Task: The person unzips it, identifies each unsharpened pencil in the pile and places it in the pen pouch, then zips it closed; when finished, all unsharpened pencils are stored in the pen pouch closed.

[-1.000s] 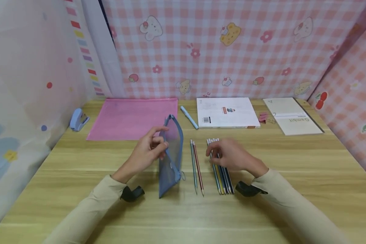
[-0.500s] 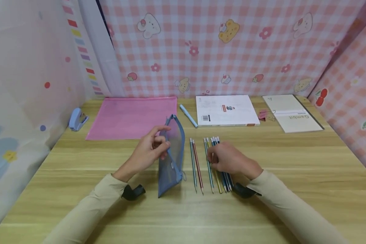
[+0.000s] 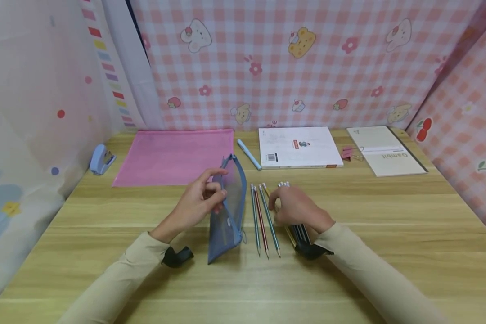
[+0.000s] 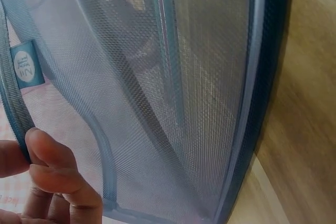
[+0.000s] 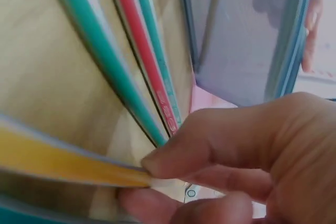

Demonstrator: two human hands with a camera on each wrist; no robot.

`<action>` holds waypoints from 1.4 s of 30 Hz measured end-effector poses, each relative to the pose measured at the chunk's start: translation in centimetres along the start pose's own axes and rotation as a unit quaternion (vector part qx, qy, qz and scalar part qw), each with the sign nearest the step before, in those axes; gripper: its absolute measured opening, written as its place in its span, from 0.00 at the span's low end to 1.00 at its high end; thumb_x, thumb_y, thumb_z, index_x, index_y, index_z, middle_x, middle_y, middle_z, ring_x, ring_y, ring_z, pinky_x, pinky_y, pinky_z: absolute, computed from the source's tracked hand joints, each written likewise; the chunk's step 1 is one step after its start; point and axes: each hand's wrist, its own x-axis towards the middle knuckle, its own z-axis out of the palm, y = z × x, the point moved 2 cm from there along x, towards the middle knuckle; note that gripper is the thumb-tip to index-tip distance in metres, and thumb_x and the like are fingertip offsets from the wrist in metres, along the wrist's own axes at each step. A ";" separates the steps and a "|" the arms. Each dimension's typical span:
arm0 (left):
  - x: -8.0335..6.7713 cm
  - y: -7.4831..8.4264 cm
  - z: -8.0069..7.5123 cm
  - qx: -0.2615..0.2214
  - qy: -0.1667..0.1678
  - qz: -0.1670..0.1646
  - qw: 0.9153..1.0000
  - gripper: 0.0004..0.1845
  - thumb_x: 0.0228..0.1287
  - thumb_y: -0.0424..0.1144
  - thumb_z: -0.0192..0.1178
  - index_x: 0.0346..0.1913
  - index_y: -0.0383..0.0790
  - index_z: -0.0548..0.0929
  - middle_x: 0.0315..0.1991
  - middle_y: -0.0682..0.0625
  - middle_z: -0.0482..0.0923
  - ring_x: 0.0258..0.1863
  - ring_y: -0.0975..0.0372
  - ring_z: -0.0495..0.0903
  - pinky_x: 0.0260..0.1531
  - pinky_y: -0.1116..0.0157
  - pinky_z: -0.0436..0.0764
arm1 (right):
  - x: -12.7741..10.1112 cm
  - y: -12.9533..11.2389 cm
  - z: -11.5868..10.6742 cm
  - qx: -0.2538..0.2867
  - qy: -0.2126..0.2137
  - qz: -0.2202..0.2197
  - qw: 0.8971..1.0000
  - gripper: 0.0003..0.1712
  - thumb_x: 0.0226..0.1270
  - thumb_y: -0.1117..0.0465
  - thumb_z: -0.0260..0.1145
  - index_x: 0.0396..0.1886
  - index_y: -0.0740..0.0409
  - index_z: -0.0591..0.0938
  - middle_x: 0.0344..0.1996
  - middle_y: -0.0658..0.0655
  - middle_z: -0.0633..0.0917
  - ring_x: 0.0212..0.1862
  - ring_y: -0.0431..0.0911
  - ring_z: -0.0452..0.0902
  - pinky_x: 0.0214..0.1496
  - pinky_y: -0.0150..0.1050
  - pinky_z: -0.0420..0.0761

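Observation:
My left hand (image 3: 213,194) pinches the edge of a blue mesh pencil pouch (image 3: 228,207) and holds it upright on the wooden desk (image 3: 389,216). The left wrist view shows my fingers (image 4: 52,174) on the pouch (image 4: 173,93) rim. Three pencils (image 3: 263,220) lie side by side just right of the pouch. My right hand (image 3: 273,207) rests over a bundle of several more pencils (image 3: 300,233). In the right wrist view its fingertips (image 5: 163,163) pinch a yellow pencil (image 5: 63,163), with a green pencil (image 5: 105,61) and a red pencil (image 5: 139,51) lying beyond it.
At the back of the desk lie a pink folder (image 3: 172,156), a blue stapler (image 3: 100,159), a light blue pen (image 3: 249,154), a white book (image 3: 299,146), pink clips (image 3: 348,154) and a beige notebook (image 3: 384,150). Patterned cloth walls close three sides.
My right hand has shifted left, and a green pencil from the bundle now lies beside the two separate ones. The left hand and pouch have barely moved.

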 end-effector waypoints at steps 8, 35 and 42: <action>0.4 0.2 0.1 -0.001 -0.004 0.009 1.000 0.25 0.74 0.30 0.54 0.70 0.34 0.65 0.26 0.44 0.78 0.22 0.63 0.79 0.26 0.62 0.83 | 0.1 0.2 -2.3 0.166 0.039 0.017 0.985 0.18 0.57 0.70 0.68 0.48 0.59 0.86 0.20 0.58 0.86 0.15 0.41 0.73 0.19 0.31 0.73; 0.5 0.2 0.6 -0.003 -0.008 -0.014 1.000 0.26 0.74 0.30 0.54 0.71 0.34 0.63 0.26 0.44 0.78 0.24 0.61 0.81 0.27 0.63 0.84 | 2.5 -5.9 -0.8 0.339 0.183 -0.019 0.922 0.17 0.57 0.69 0.67 0.48 0.58 0.86 0.27 0.60 0.89 0.18 0.41 0.70 0.20 0.32 0.66; 0.3 0.0 0.4 -0.002 0.011 -0.011 1.000 0.24 0.75 0.31 0.53 0.71 0.36 0.64 0.26 0.44 0.78 0.22 0.62 0.79 0.25 0.60 0.83 | 2.3 -7.0 0.0 0.207 0.107 -0.048 0.971 0.13 0.55 0.66 0.71 0.43 0.55 0.86 0.25 0.55 0.89 0.22 0.38 0.77 0.22 0.30 0.73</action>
